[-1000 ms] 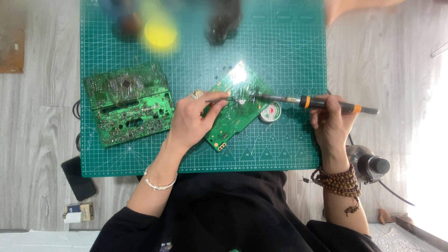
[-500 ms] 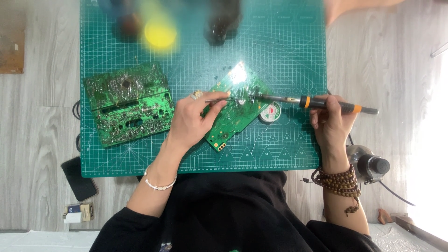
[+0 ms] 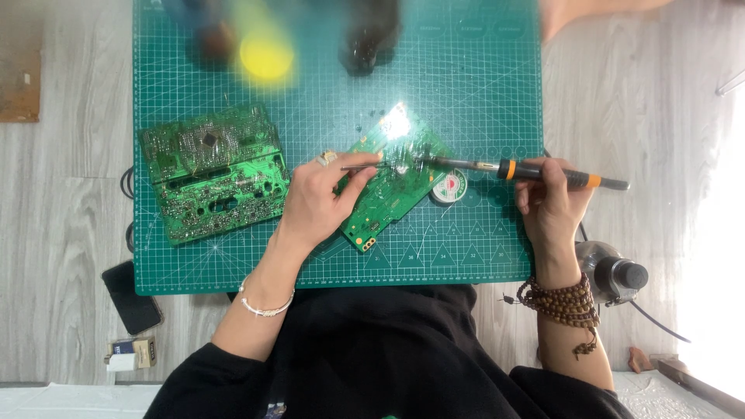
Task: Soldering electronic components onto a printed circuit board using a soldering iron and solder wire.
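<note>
Right hand (image 3: 552, 206) clamped on soldering iron (image 3: 543, 171); left hand (image 3: 318, 203) pinches thin wire (image 3: 365, 165) over circuit board (image 3: 392, 182).

— Where are we looking from?
— We have a single view, from the camera on the head, high above the work and facing almost straight down onto the green cutting mat (image 3: 481, 85).
— Which way is up in it?
— Our own body fills the bottom edge, so the top of the frame is the far side of the table (image 3: 62, 233), and the forearms run up from below.
— How near are we?
— Near enough that the mat spans most of the width, with the left hand (image 3: 318, 206) and right hand (image 3: 551, 206) around mid-frame. The things at the mat's far edge are blurred.
— Is anything shared with a second view?
— No, we have only this one.
</note>
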